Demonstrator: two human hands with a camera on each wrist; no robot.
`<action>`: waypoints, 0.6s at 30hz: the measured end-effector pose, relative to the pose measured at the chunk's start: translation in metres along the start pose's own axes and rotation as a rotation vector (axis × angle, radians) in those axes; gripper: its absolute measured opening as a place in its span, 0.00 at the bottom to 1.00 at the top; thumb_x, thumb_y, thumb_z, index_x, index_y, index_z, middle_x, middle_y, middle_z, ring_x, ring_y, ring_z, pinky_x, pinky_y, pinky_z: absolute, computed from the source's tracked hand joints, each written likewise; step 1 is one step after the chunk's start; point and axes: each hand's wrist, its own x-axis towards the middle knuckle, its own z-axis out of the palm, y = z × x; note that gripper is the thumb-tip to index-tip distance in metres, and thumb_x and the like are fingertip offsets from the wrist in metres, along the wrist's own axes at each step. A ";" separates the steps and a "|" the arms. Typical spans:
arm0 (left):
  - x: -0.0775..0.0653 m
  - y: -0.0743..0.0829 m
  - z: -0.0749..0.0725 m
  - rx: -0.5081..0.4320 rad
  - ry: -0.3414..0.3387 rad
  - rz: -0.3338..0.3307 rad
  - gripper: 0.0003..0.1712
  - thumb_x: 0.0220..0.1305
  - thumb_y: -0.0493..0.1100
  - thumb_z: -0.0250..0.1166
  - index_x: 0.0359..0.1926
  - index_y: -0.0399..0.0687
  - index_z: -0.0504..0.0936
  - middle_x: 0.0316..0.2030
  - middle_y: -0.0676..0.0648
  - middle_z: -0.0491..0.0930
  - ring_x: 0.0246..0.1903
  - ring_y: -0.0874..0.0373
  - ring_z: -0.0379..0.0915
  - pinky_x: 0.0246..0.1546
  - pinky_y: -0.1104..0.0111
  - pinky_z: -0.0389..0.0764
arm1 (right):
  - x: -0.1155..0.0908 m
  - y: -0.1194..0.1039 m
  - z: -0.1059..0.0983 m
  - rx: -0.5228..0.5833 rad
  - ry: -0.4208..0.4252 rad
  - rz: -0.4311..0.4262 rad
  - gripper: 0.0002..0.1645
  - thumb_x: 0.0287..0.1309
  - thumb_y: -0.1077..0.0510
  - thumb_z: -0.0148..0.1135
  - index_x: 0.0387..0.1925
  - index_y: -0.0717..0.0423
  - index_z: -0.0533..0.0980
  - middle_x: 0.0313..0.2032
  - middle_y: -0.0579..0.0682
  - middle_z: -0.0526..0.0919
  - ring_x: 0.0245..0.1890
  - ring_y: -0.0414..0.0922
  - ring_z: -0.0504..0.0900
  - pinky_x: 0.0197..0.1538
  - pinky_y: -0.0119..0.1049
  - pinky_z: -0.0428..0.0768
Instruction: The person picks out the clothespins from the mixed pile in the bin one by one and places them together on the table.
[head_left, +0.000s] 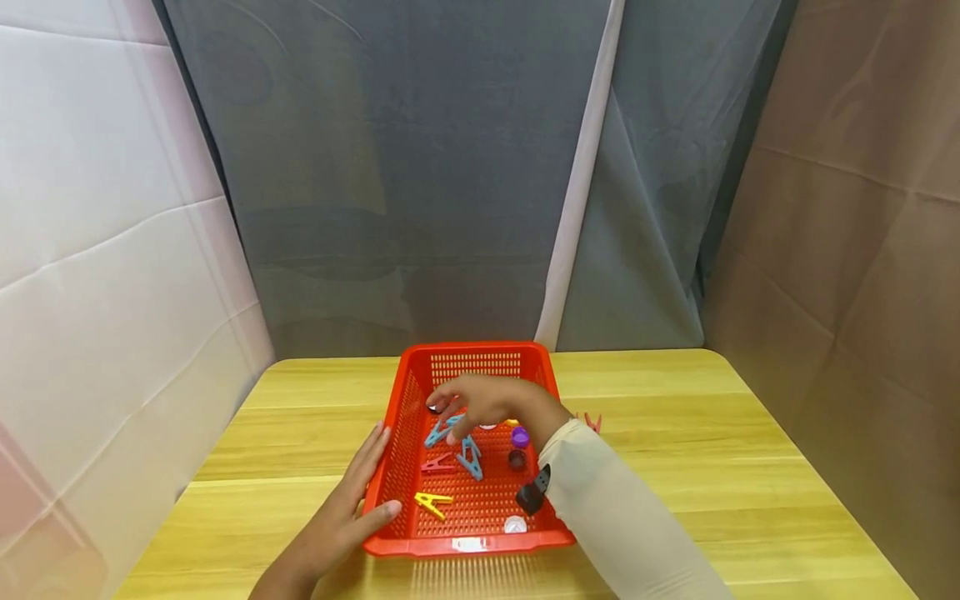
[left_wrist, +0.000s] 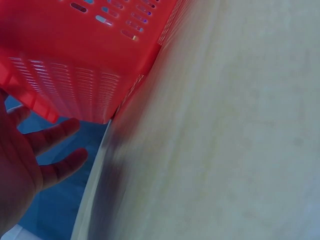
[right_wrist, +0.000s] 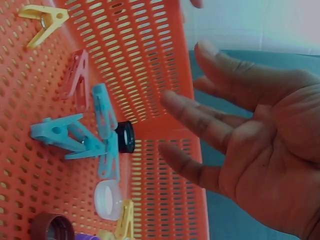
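Observation:
My left hand [head_left: 341, 508] rests on the left wall of a red plastic basket [head_left: 420, 547], its fingers along the outside and the thumb over the rim. Over the basket's far half hovers my right hand [head_left: 487, 398], fingers loosely bent with nothing between them in the right wrist view. Below it lie blue clothespins [head_left: 470, 460] and a black cap [right_wrist: 129, 137]. A pink clothespin [head_left: 438, 464] and a yellow clothespin [head_left: 432, 503] lie nearer the front. Along the right side are a purple cap [head_left: 520, 437] and a brown cap [head_left: 517, 459]; a white cap [head_left: 515, 524] lies near the front.
The basket stands on a wooden table [head_left: 712, 467]. Just outside its right wall, a red clothespin [head_left: 592, 422] shows partly behind my right arm. A grey curtain [head_left: 420, 183] hangs behind the table, with pale cloth [head_left: 105, 208] on the left and brownish cloth [head_left: 847, 250] on the right.

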 end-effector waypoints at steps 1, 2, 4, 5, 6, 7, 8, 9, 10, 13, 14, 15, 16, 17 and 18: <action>0.000 0.000 0.000 0.002 0.002 0.001 0.50 0.66 0.43 0.63 0.80 0.57 0.43 0.80 0.48 0.34 0.76 0.31 0.34 0.56 0.29 0.66 | 0.001 0.001 0.000 0.020 -0.018 -0.002 0.39 0.53 0.56 0.74 0.67 0.46 0.71 0.65 0.48 0.76 0.64 0.48 0.77 0.60 0.39 0.79; 0.000 0.000 0.000 0.005 0.003 0.002 0.50 0.66 0.43 0.63 0.80 0.57 0.43 0.80 0.47 0.35 0.76 0.31 0.34 0.56 0.28 0.65 | 0.002 0.002 0.001 0.045 -0.033 -0.001 0.39 0.53 0.57 0.74 0.67 0.46 0.71 0.65 0.48 0.76 0.63 0.48 0.77 0.59 0.38 0.80; 0.001 -0.001 0.000 0.009 0.004 0.006 0.50 0.66 0.43 0.63 0.80 0.57 0.43 0.80 0.47 0.35 0.76 0.31 0.34 0.56 0.29 0.65 | 0.002 0.003 0.002 0.103 -0.065 0.003 0.39 0.52 0.59 0.74 0.66 0.47 0.71 0.65 0.48 0.76 0.63 0.49 0.78 0.56 0.37 0.82; 0.001 -0.001 0.000 0.005 0.002 0.003 0.50 0.66 0.43 0.63 0.80 0.57 0.43 0.80 0.47 0.34 0.75 0.31 0.34 0.56 0.29 0.66 | 0.002 0.004 0.003 0.126 -0.080 0.008 0.39 0.52 0.60 0.74 0.66 0.47 0.72 0.64 0.48 0.76 0.62 0.50 0.78 0.55 0.36 0.82; 0.001 -0.002 0.000 0.002 0.000 -0.003 0.50 0.66 0.44 0.63 0.80 0.57 0.43 0.80 0.48 0.34 0.75 0.30 0.34 0.55 0.29 0.67 | 0.002 0.004 0.004 0.146 -0.097 0.009 0.38 0.52 0.61 0.74 0.66 0.47 0.72 0.65 0.50 0.75 0.63 0.51 0.78 0.54 0.36 0.83; 0.001 -0.002 0.000 -0.001 -0.003 -0.008 0.50 0.66 0.44 0.63 0.80 0.58 0.43 0.80 0.48 0.34 0.75 0.30 0.34 0.55 0.30 0.68 | 0.001 0.005 0.005 0.160 -0.114 0.010 0.38 0.52 0.62 0.73 0.65 0.48 0.72 0.65 0.51 0.75 0.63 0.52 0.78 0.53 0.36 0.83; 0.001 -0.002 0.000 -0.004 -0.004 -0.016 0.50 0.66 0.45 0.63 0.80 0.58 0.43 0.80 0.48 0.34 0.75 0.30 0.34 0.54 0.30 0.69 | 0.001 0.006 0.006 0.177 -0.133 0.010 0.38 0.52 0.63 0.73 0.66 0.48 0.72 0.65 0.52 0.75 0.63 0.53 0.77 0.53 0.37 0.83; 0.001 -0.002 0.001 -0.007 -0.007 -0.020 0.50 0.66 0.45 0.63 0.80 0.58 0.43 0.80 0.49 0.34 0.75 0.30 0.34 0.53 0.31 0.70 | 0.001 0.006 0.006 0.184 -0.150 0.008 0.38 0.52 0.64 0.73 0.65 0.48 0.72 0.65 0.53 0.75 0.63 0.53 0.77 0.53 0.37 0.83; 0.002 -0.002 0.001 -0.006 -0.008 -0.021 0.49 0.66 0.45 0.63 0.80 0.58 0.43 0.80 0.48 0.34 0.75 0.29 0.34 0.53 0.30 0.70 | 0.001 0.007 0.007 0.182 -0.162 0.012 0.38 0.52 0.64 0.73 0.65 0.48 0.72 0.65 0.54 0.76 0.63 0.53 0.78 0.53 0.37 0.83; 0.002 -0.001 0.000 0.002 -0.006 -0.014 0.49 0.66 0.45 0.63 0.80 0.57 0.43 0.80 0.48 0.35 0.75 0.29 0.35 0.55 0.28 0.67 | 0.001 0.008 0.009 0.184 -0.205 0.022 0.37 0.53 0.65 0.72 0.65 0.47 0.72 0.63 0.56 0.76 0.61 0.51 0.79 0.53 0.37 0.83; 0.002 -0.001 0.000 0.006 -0.004 -0.010 0.49 0.66 0.45 0.63 0.80 0.57 0.43 0.80 0.48 0.35 0.75 0.29 0.35 0.55 0.28 0.66 | 0.001 0.008 0.009 0.181 -0.214 0.030 0.37 0.52 0.65 0.72 0.65 0.46 0.72 0.62 0.56 0.77 0.60 0.50 0.80 0.52 0.37 0.84; 0.002 -0.001 0.000 0.009 -0.003 -0.004 0.49 0.66 0.45 0.63 0.80 0.57 0.44 0.80 0.48 0.35 0.75 0.30 0.35 0.55 0.28 0.66 | 0.001 0.008 0.009 0.179 -0.220 0.037 0.37 0.52 0.65 0.72 0.64 0.46 0.72 0.62 0.55 0.77 0.59 0.49 0.81 0.52 0.37 0.84; 0.003 -0.001 0.000 0.010 -0.002 -0.003 0.49 0.66 0.45 0.63 0.80 0.57 0.44 0.80 0.48 0.35 0.75 0.30 0.35 0.55 0.28 0.66 | 0.001 0.009 0.010 0.182 -0.227 0.043 0.37 0.52 0.65 0.72 0.64 0.46 0.72 0.62 0.55 0.77 0.58 0.49 0.81 0.51 0.37 0.84; 0.003 -0.001 0.000 0.009 -0.003 -0.004 0.49 0.66 0.46 0.63 0.80 0.57 0.44 0.80 0.49 0.35 0.75 0.30 0.35 0.55 0.28 0.66 | 0.002 0.009 0.010 0.185 -0.234 0.048 0.37 0.52 0.65 0.71 0.64 0.46 0.72 0.62 0.55 0.77 0.58 0.49 0.82 0.51 0.37 0.84; 0.003 -0.001 0.000 0.007 -0.003 -0.006 0.49 0.66 0.46 0.63 0.80 0.57 0.44 0.80 0.49 0.35 0.75 0.30 0.35 0.55 0.29 0.67 | 0.002 0.009 0.011 0.183 -0.238 0.053 0.37 0.52 0.65 0.71 0.65 0.47 0.72 0.62 0.55 0.77 0.58 0.49 0.82 0.51 0.37 0.84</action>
